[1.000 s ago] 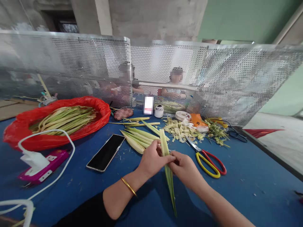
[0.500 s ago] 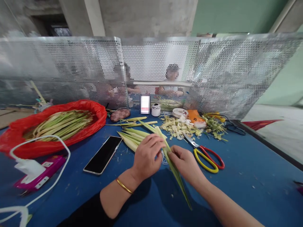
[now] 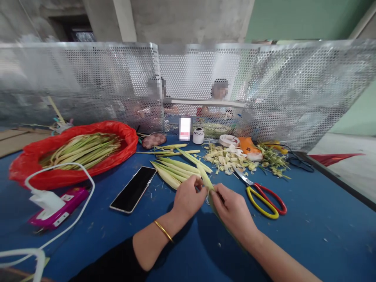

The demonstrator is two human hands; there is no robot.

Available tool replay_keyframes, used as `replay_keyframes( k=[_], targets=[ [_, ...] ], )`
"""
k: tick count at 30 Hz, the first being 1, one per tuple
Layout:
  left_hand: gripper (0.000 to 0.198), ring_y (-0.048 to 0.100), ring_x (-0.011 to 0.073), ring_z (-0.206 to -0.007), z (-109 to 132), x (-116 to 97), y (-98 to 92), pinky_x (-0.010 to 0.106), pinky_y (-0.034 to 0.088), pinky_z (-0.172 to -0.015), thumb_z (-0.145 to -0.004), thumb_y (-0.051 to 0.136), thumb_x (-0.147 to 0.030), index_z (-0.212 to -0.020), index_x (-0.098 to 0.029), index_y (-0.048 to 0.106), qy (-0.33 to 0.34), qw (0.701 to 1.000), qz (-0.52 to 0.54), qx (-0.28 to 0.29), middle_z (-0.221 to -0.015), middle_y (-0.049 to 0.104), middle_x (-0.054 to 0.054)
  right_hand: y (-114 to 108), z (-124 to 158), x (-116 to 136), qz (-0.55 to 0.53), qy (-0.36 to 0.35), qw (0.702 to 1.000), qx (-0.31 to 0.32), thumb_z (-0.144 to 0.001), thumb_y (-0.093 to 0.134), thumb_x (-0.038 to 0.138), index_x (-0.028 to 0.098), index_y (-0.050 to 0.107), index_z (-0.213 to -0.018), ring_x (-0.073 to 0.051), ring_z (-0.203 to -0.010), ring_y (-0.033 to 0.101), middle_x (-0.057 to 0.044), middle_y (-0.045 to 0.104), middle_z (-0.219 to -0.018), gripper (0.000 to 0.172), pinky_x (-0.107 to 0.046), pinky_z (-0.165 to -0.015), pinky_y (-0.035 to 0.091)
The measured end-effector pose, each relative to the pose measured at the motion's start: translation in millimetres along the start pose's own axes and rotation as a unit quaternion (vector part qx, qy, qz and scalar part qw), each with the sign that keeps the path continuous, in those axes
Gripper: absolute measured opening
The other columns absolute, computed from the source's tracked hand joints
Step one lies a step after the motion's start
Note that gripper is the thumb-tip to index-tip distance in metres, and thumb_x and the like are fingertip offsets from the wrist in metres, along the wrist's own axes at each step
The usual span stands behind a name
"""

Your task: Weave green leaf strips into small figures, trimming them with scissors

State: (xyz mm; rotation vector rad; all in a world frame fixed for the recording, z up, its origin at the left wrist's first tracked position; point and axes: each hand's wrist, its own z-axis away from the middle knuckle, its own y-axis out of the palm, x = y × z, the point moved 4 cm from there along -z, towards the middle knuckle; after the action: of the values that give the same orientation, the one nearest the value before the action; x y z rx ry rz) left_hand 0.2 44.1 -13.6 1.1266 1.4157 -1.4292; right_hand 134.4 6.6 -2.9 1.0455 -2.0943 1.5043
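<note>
My left hand (image 3: 187,197), a gold bangle on its wrist, and my right hand (image 3: 230,209) meet over the blue table (image 3: 308,227). Both pinch one long pale green leaf strip (image 3: 205,179). Its upper end points toward a small pile of similar folded strips (image 3: 173,168) just beyond my fingers. The strip's lower part is mostly hidden under my right hand and wrist.
A red bag of green strips (image 3: 73,150) lies at the left. A black phone (image 3: 133,189) rests beside my left hand. Red-and-yellow scissors (image 3: 261,192) lie to the right near leaf trimmings (image 3: 232,158). A pink power strip with a white charger (image 3: 54,203) sits front left. A perforated metal screen (image 3: 264,90) stands behind, people beyond it.
My hands have drawn closer together on the strip. Its lower tail, earlier sticking out toward me, is now mostly hidden beneath my right hand.
</note>
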Motion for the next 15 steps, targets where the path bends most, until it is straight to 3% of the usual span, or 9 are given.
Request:
replay_keyframes(
  k=[3,6,11,15],
  targets=[
    [0.015,0.059,0.0149,-0.063,-0.1,5.6,7.5,0.027,0.048,-0.06,-0.071,0.057,-0.028,-0.082,-0.018,0.059,-0.058,0.993,0.092,0.049,-0.071,0.062,0.001,1.3,-0.7,-3.1,-0.018,0.032,0.999,0.005,-0.093,0.041,0.036,0.022,0.05,-0.071,-0.013,-0.053,0.039,0.004,0.045,-0.058,0.027,-0.025,-0.053,0.03],
    [0.021,0.061,0.0142,-0.061,1.3,5.1,9.0,0.027,0.05,-0.061,-0.073,0.057,-0.036,-0.077,-0.016,0.06,-0.073,0.985,0.146,0.06,-0.068,0.063,0.002,1.9,-2.8,-7.2,-0.038,0.061,0.997,0.004,-0.092,0.044,0.038,0.023,0.05,-0.074,-0.014,-0.052,0.043,0.004,0.047,-0.056,0.024,-0.024,-0.051,0.031],
    [0.018,0.049,0.0099,-0.056,2.6,-1.2,2.9,0.021,0.04,-0.056,-0.068,0.065,-0.033,-0.064,-0.017,0.059,-0.03,0.989,0.141,0.018,-0.059,0.055,-0.004,-1.7,-5.4,-10.1,-0.027,0.077,0.997,-0.001,-0.087,0.051,0.038,0.023,0.048,-0.083,-0.016,-0.053,0.053,0.003,0.057,-0.061,0.016,-0.025,-0.051,0.033],
    [0.017,0.045,0.0096,-0.055,4.3,-6.7,-0.9,0.022,0.034,-0.053,-0.07,0.065,-0.03,-0.061,-0.016,0.061,0.027,0.998,0.051,-0.011,-0.056,0.053,-0.005,-9.1,-6.2,-8.6,0.027,0.062,0.998,-0.02,-0.087,0.046,0.03,0.023,0.048,-0.078,-0.015,-0.052,0.048,0.003,0.053,-0.059,0.012,-0.026,-0.052,0.031]
  ],
)
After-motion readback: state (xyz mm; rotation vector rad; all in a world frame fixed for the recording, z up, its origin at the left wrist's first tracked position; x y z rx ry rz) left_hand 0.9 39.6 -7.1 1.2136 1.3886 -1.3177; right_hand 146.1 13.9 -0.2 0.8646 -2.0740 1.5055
